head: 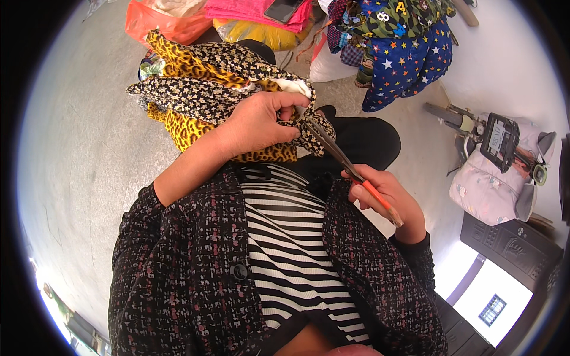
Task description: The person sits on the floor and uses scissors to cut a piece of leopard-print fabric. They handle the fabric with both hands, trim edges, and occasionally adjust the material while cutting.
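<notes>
On my lap lies a bundle of cloth, with black floral-print fabric (187, 100) and yellow leopard-print fabric (189, 131). My left hand (267, 118) pinches the floral fabric at an opening, where white stuffing (291, 86) shows. Long metal tongs (331, 144) with orange on the handle are gripped in my right hand (383, 189). They slant up and left, their tips at the opening beside my left fingers. Folds of cloth hide exactly how far the tips reach inside.
Beyond my lap are an orange-red plastic bag (169, 22), pink cloth (254, 13) with a phone (284, 10) on it, and a blue star-print cushion (405, 66). To the right stands an electric scooter (485, 169) by the white wall. Concrete floor (89, 111) extends left.
</notes>
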{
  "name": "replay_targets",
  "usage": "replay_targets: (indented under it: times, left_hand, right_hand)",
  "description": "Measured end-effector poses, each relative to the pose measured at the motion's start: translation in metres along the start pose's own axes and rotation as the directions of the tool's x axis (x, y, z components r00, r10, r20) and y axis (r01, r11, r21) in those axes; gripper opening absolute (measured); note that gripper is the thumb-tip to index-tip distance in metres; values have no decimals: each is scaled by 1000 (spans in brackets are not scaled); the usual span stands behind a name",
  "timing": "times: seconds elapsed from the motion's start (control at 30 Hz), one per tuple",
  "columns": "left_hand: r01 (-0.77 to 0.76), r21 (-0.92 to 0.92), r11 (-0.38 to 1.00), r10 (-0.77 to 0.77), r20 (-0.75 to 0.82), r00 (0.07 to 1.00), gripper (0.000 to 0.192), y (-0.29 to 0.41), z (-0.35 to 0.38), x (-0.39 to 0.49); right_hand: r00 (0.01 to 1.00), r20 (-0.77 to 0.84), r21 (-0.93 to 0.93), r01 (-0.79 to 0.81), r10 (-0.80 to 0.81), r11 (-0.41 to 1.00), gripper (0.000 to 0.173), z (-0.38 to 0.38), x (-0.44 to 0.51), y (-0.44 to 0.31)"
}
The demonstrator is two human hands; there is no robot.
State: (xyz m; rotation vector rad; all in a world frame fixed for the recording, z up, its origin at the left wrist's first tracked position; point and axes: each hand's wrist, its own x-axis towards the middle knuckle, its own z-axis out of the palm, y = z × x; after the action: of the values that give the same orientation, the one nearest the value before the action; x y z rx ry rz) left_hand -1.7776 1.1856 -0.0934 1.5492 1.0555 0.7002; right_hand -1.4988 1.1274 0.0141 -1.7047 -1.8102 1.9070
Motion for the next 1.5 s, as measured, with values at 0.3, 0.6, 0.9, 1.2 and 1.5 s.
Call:
replay_targets:
  times: [0.3, 0.6, 0.9, 1.2, 1.5]
  left_hand:
    - [-7, -101, 995, 5, -19, 1000, 54, -4, -4, 1]
    - [-11, -56, 998, 12, 18, 1000, 54, -3, -1, 2]
    - [14, -81, 997, -9, 58, 998, 49, -7, -1, 0]
    - [-68, -176, 982, 77, 41, 996, 24, -20, 3, 0]
    - [-40, -80, 996, 47, 88, 995, 23, -8, -2, -3]
  right_hand:
    - [990, -55, 13, 127, -126, 992, 34, 5, 9, 10]
    - [993, -36, -46, 109, -111, 993, 36, 3, 4, 8]
    - [936, -216, 354, 339, -277, 871, 41, 11, 4, -4]
    - [997, -5, 55, 80, -80, 995, 43, -4, -8, 7]
    - [998, 29, -67, 50, -48, 997, 40, -5, -15, 14]
